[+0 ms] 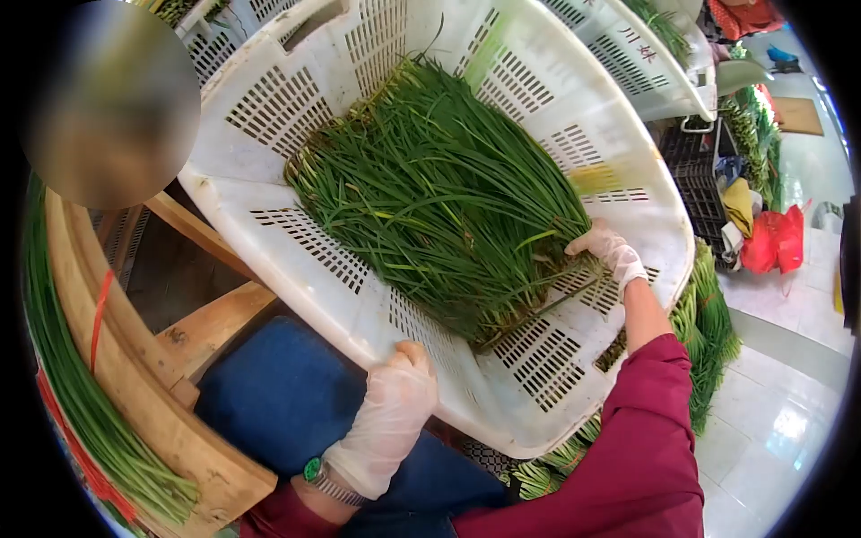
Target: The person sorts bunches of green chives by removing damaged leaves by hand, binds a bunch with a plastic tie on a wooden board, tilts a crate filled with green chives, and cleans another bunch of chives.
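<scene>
A large white slotted plastic basket (574, 377) tilts toward me, with a thick heap of green Chinese chives (439, 197) lying inside. My left hand (395, 399), in a thin whitish glove, is closed over the basket's near rim; a watch (325, 480) with a green dial sits at that wrist. My right hand (608, 253), gloved the same way, reaches over the right side into the basket. Its fingers are closed at the right end of the chives, with the fingertips partly hidden among the leaves.
A wooden bench frame (134, 359) with bundled greens (99, 403) stands at left, near a person with a blurred head. Another white basket (628, 54) stands behind. Bundled greens (704, 332), a black crate (686, 170) and a red plastic bag (776, 240) lie at right.
</scene>
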`<state>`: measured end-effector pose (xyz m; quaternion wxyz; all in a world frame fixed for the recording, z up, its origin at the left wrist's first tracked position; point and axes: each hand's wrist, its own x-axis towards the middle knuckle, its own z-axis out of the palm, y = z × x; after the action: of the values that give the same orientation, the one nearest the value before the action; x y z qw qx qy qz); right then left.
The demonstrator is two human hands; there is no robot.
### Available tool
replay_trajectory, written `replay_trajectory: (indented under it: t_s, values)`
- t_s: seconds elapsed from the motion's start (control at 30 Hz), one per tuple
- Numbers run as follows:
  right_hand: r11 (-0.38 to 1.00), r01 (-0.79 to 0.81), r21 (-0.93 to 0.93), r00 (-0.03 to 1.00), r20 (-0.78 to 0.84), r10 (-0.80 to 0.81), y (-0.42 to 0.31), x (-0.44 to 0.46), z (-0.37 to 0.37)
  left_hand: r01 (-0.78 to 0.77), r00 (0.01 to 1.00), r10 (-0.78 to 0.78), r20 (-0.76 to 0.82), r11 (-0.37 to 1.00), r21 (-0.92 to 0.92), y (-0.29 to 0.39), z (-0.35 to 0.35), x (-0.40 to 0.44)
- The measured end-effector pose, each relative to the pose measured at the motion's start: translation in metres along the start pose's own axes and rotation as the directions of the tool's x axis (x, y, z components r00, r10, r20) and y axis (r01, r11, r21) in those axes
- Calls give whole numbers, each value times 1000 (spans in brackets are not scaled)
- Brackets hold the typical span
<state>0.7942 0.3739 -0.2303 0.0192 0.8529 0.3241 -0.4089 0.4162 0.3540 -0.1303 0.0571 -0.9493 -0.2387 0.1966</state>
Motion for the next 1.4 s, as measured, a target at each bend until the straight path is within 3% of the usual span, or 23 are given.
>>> replay_trajectory:
  t_s: [0.03,0.17,0.23,0.27,0.33,0.37,0.57,0.63,0.73,0.83,0.87,0.93,1.0,1.03,1.07,1.1,1.13,1.2,1.23,1.27,1.33,1.37,1.4]
  values:
    - [973,-11,229,989,143,-22,6,2,-4,7,1000,-7,-2,1000,-16,2,3,-1]
    - [787,-133,602,933,344,-105,-24,-66,-14,5,999,-23,-47,940,-342,-4,6,-8]
    - [728,-173,663,922,369,-117,-28,-101,-6,-3,997,-37,-69,863,-505,-7,5,-13]
    - [575,-81,814,928,271,-254,-20,-134,13,-8,995,-52,-80,792,-611,-9,-1,-20]
    - [638,-86,765,940,274,-202,-22,-191,19,-45,996,-36,-83,606,-794,-9,-4,-28]
    - [574,-7,819,930,216,-298,-16,-213,27,-47,999,28,-38,501,-864,-8,-4,-31]
    - [317,149,937,930,-24,-366,-15,-338,22,-38,998,51,-28,206,-978,6,-56,-77]
    - [276,275,921,892,-138,-431,-29,-376,10,-153,988,25,-152,97,-983,7,-82,-101]
    - [183,437,881,793,-282,-540,-54,-418,-4,-145,988,31,-149,-103,-984,-5,-122,-141]
    - [93,529,843,670,-348,-656,-107,-472,-13,-182,974,-160,-159,-148,-972,-22,-149,-198]
    - [84,559,825,614,-343,-711,-122,-484,-14,-288,934,-267,-236,-177,-941,-29,-147,-219]
    - [99,579,809,476,-237,-847,-157,-506,-7,-298,885,-443,-141,-308,-903,-44,-167,-276]
    - [162,641,750,373,-120,-920,-197,-531,16,-445,704,-700,-117,-307,-841,-45,-173,-325]
    - [74,550,832,256,-84,-963,-216,-547,35,-489,630,-743,-227,-153,-859,-58,-157,-351]
    - [-164,414,895,85,-218,-972,-240,-546,79,-553,527,-772,-356,7,-833,-52,-155,-379]
    - [-47,374,926,5,-53,-999,-258,-558,102,-580,429,-863,-266,-37,-814,-67,-113,-416]
    - [-41,140,989,-119,-24,-993,-272,-574,132,-616,320,-932,-169,-68,-785,-81,-70,-454]
    - [-110,213,971,-99,-91,-991,-292,-602,200,-379,310,-937,-162,35,-925,-46,-80,-520]
    - [30,-34,999,-175,24,-984,-291,-614,226,-248,305,-939,-158,82,-965,-29,-85,-554]
    - [-144,254,956,-176,-101,-979,-296,-611,271,-228,348,-936,-53,-30,-973,-26,-67,-584]
    - [-417,692,589,-303,-287,-909,-302,-612,374,-305,282,-949,140,-227,-925,-15,-18,-636]
    - [-149,468,871,-103,-114,-988,-288,-626,360,-414,253,-938,237,-326,-850,-2,8,-662]
    - [168,146,975,24,166,-986,-270,-637,335,-476,190,-930,316,-369,-798,12,31,-683]
